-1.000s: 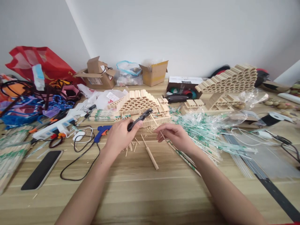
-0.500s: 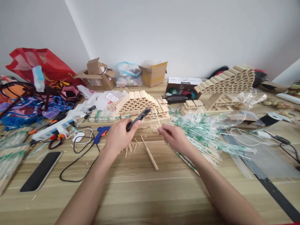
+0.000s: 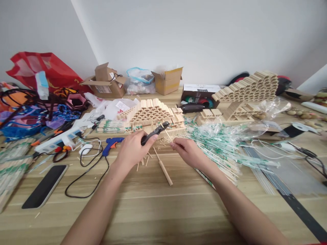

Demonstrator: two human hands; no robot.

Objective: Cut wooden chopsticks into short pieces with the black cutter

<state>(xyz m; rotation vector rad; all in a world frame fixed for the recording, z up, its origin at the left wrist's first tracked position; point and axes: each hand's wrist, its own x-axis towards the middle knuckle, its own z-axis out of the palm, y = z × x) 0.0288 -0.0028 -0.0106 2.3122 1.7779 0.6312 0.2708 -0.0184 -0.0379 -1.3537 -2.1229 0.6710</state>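
Observation:
My left hand (image 3: pixel 134 146) is closed round the handles of a pair of black pliers (image 3: pixel 154 132), whose head points away and to the right. Between the pinched fingertips of my right hand (image 3: pixel 189 149) is a thin wooden chopstick (image 3: pixel 168 134). Its far end lies at the jaws of the pliers; whether they grip it I cannot tell. Below and between my hands a small bundle of glued sticks (image 3: pixel 165 173) rests on the table, with one stick jutting out. Short cut pieces (image 3: pixel 146 160) are scattered beside my left hand.
A stacked stick structure (image 3: pixel 150 114) stands just beyond my hands, a larger one (image 3: pixel 247 88) at back right. Wrapped chopsticks (image 3: pixel 217 146) lie right. On the left are a blue glue gun (image 3: pixel 110 146) with its looped cord, a phone (image 3: pixel 44 186) and a power strip (image 3: pixel 58 139).
My left hand has moved slightly right with the pliers. My right hand has moved a little left and tilted the chopstick, bringing its far end to the plier jaws.

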